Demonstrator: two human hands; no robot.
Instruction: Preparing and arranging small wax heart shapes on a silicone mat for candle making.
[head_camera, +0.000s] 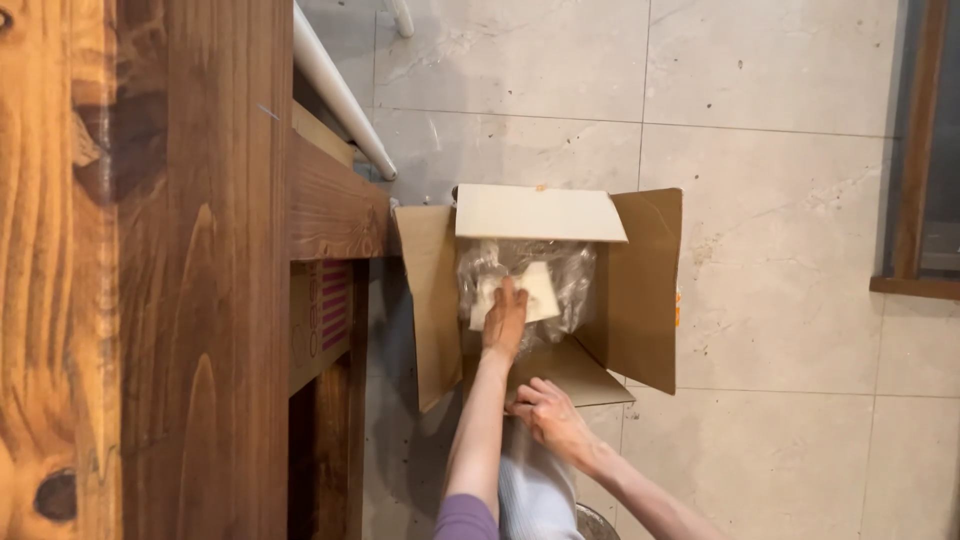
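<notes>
**Hands at an open carton**

While reaching into the open cardboard box (640, 290) on the tiled floor (780, 200), left hand (505, 318) pressed flat, fingers spread, on a white sheet (540, 290) over clear plastic wrap (570, 270). Right hand (548, 415) at six o'clock of it, grip closed on the near flap (575, 372). Wooden shelf unit (200, 270) at nine o'clock.

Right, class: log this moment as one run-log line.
left hand: reaching into cardboard box, on white item in clear plastic bag | right hand: on near flap

Left hand (505, 318) presses white sheet (522, 292) inside open cardboard box (640, 290).
</notes>
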